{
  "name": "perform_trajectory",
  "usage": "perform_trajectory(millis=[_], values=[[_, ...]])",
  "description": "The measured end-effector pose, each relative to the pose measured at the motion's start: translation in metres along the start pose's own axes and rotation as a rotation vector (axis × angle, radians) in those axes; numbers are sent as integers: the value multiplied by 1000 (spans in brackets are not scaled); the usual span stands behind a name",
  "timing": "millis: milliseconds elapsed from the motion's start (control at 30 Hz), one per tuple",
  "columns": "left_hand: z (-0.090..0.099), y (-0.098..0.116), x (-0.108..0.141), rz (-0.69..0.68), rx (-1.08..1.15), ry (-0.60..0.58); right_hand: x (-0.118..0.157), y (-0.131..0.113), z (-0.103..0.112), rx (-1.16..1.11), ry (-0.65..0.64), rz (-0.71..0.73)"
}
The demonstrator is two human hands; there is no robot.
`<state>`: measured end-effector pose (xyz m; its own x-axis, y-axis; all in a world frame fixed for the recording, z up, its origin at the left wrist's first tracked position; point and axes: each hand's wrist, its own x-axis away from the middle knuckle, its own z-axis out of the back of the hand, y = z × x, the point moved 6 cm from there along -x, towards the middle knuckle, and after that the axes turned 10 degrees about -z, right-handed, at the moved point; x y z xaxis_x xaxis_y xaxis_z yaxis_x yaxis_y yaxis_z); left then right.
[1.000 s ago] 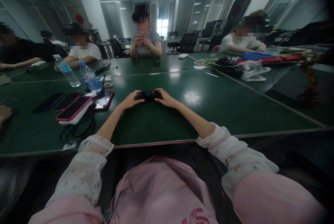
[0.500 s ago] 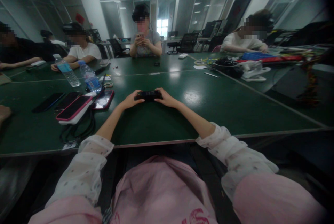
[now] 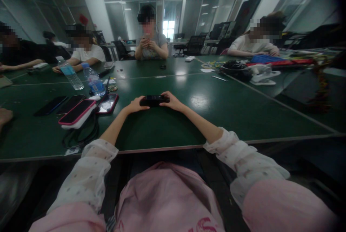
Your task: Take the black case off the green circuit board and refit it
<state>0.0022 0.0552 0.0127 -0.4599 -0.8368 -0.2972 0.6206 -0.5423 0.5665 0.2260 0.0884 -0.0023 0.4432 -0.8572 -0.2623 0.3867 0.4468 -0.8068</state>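
A: Where is the black device (image 3: 154,100)?
B: Middle of the green table (image 3: 167,129), between both hands. Contact with the tabletop: cannot tell.
A: Fingers?
B: Left hand (image 3: 135,105) grips its left end, right hand (image 3: 173,103) its right; thumbs on the near side.
A: Step?
B: Judged a steady two-handed hold. Any shift calls for both ends moving together.
A: Counts, going outward?
B: Device, one. Phones (image 3: 78,112) at left, four, one lying on a white object (image 3: 70,126). Bottles (image 3: 94,82), two, beyond them. Pen (image 3: 220,78), one, far right.
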Motion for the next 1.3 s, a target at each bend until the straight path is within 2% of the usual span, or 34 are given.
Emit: perform_trajectory(millis=[200, 400, 567, 1300], values=[[1, 5, 2, 41, 19, -27, 1, 0, 1, -9, 13, -9], [-2, -3, -1, -21, 88, 6, 2, -1, 1, -15, 10, -18], [-5, -12, -2, -18, 83, 41, 0, 4, 0, -71, 1, -54], [-5, -12, -2, -34, 193, 63, 0, 3, 3, -85, 33, -51]])
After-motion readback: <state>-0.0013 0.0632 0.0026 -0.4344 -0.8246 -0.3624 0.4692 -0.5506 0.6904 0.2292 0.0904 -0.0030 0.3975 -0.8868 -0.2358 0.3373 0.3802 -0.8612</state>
